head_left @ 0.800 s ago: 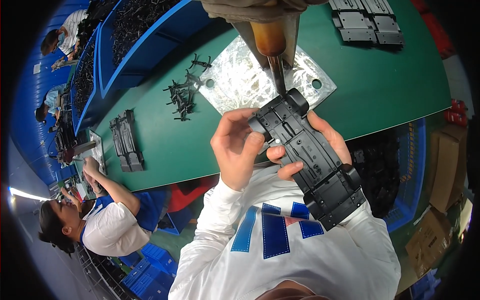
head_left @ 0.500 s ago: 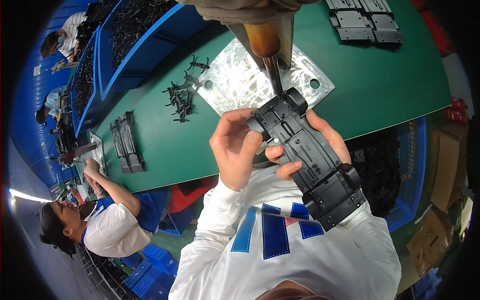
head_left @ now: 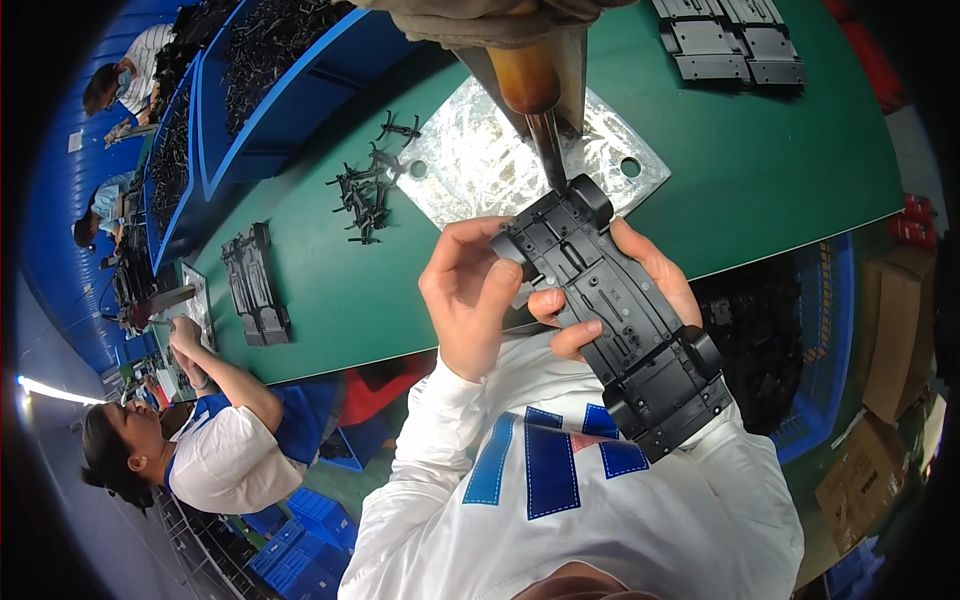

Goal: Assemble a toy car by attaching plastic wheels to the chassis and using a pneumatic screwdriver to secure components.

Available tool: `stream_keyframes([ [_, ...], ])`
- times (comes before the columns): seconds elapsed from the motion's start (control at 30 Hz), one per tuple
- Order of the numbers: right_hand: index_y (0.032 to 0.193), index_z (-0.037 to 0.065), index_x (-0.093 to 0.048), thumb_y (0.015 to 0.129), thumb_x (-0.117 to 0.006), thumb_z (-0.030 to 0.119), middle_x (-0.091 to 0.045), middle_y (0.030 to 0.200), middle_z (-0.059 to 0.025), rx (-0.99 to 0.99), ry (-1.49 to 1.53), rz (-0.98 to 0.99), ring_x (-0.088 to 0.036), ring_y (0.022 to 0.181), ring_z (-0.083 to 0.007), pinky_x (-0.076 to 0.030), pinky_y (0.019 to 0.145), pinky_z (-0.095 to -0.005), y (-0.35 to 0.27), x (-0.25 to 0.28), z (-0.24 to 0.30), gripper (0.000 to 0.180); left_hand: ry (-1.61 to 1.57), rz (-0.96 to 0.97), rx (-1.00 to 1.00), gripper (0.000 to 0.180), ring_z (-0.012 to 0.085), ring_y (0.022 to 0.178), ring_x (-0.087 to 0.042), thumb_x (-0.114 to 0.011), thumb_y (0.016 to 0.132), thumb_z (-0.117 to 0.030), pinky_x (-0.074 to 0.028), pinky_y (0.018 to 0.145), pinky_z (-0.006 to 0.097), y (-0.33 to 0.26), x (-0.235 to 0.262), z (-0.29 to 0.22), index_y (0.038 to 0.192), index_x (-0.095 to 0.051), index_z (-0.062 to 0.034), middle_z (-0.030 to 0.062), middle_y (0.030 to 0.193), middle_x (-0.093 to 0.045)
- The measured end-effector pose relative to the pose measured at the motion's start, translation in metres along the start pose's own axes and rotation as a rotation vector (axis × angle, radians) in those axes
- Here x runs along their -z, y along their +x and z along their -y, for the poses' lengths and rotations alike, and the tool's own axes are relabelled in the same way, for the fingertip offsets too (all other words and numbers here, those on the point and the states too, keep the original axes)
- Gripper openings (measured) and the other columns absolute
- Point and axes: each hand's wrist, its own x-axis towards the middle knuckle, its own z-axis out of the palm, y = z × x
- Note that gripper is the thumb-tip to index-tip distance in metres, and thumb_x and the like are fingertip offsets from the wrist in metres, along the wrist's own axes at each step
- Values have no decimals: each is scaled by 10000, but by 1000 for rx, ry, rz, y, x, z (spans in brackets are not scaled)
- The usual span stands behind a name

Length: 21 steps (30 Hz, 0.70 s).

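A black plastic toy-car chassis (head_left: 610,300) is tilted in front of my chest, its far end over the table's near edge. My left hand (head_left: 470,295) is closed, thumb and fingers pinching the rounded black wheel part at the chassis's far left corner. My right hand (head_left: 655,270) wraps the middle of the chassis, with fingertips showing on its left side and the thumb side on its right. A driver with an amber body (head_left: 527,80) and a metal shaft (head_left: 546,150) hangs down from above. Its tip meets or nearly meets the far end of the chassis; actual contact I cannot tell.
Beneath the driver lies a scuffed metal plate (head_left: 470,150) on the green table (head_left: 770,190). Small black parts (head_left: 362,195) lie left of it. More chassis pieces rest at left (head_left: 254,285) and far right (head_left: 735,45). Blue bins (head_left: 290,95) stand far left; a co-worker (head_left: 235,440) sits left.
Almost nothing differs. The chassis and both hands keep nearly the same place, with only a very slight shift to the left.
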Motion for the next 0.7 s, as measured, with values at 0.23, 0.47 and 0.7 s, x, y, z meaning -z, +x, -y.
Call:
stream_keyframes([
  [0.23,1365,53,-419,1006,-449,427,-496,1196,-176,1,6,-10,-442,943,-260,-429,586,-300,-1,-1,0,520,-9,-9,8,320,98,830,-551,-643,869,-78,-470,753,254,-1,-1,-2,1143,-547,56,80,985,-612],
  [0.47,1377,61,-414,1005,-448,434,-490,1216,-175,5,-3,-23,-445,947,-264,-431,583,-302,0,0,0,527,-16,-11,8,307,108,849,-555,-638,871,-69,-474,781,265,-1,-2,-3,1138,-556,57,84,985,-617],
  [0.7,1381,67,-415,1003,-454,439,-486,1227,-173,13,-21,-20,-447,952,-262,-432,581,-303,0,-1,0,532,-12,-13,5,314,102,831,-544,-649,871,-75,-461,761,254,-1,-2,-2,1142,-560,57,83,978,-616],
])
